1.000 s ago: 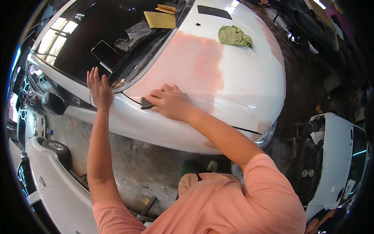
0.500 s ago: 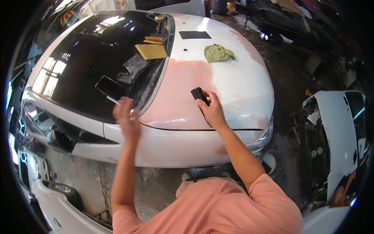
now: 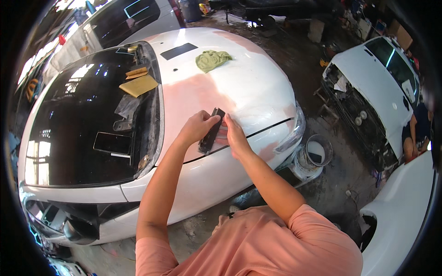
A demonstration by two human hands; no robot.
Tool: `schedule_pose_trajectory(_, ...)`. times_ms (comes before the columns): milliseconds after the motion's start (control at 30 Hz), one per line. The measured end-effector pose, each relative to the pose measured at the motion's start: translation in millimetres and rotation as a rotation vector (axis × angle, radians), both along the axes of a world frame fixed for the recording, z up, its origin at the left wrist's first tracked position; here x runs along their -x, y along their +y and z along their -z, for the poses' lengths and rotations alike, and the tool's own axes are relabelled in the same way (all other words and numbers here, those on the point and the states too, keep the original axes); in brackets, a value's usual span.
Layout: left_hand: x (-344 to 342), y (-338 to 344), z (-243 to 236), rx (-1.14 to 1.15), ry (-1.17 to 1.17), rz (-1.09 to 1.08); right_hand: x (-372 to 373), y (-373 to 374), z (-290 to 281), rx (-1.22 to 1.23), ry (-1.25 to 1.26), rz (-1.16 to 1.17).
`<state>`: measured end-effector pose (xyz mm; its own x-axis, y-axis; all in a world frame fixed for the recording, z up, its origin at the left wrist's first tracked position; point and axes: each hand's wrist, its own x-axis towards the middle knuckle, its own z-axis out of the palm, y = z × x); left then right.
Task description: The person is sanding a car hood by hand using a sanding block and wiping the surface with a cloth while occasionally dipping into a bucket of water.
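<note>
Over the pink-patched hood [image 3: 186, 99] of a white car, my left hand [image 3: 199, 126] is closed around a long black block [image 3: 212, 131], which looks like a sanding block. Its thumb lies across the upper end. My right hand [image 3: 235, 137] is at the block's right side, fingers stretched out and partly behind it; whether they touch it is hard to see. Farther up the hood lie a crumpled green cloth [image 3: 212, 60] and a dark flat sheet [image 3: 179, 51]. On the windshield rest a phone [image 3: 112, 143] and a thin white stick [image 3: 120, 155].
Yellow pads [image 3: 138, 85] and a clear plastic piece [image 3: 126, 106] lie on the windshield. A bucket [image 3: 318, 152] stands by the headlight. To the right are a white car with its front opened [image 3: 368, 85], a loose white body panel [image 3: 400, 202] and a seated person [image 3: 418, 131].
My left hand has moved from beside the white stick to the black block and gripped it. The right hand has loosened from its grip and straightened its fingers. The view has swung right.
</note>
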<state>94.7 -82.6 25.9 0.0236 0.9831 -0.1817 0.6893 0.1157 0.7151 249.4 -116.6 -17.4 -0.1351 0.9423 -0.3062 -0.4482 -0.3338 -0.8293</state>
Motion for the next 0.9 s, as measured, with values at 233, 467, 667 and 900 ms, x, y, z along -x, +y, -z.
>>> schedule_pose_trajectory(233, -9, 11, 35, -0.139, 0.261, 0.125, -42, 6, 61, -0.122, -0.137, -0.009)
schedule_pose_trajectory(467, -30, 4, 60, -0.437, 0.367, 0.307, -145, 114, 125, -0.498, -1.167, 0.370)
schedule_pose_trajectory(667, -34, -3, 50, -0.464, 0.507, 0.354, -134, 139, 138, -0.401, -1.548, 0.295)
schedule_pose_trajectory(900, -9, -56, 26, -0.409, 0.545, 0.391, -143, 141, 146, -0.421, -1.568, 0.320)
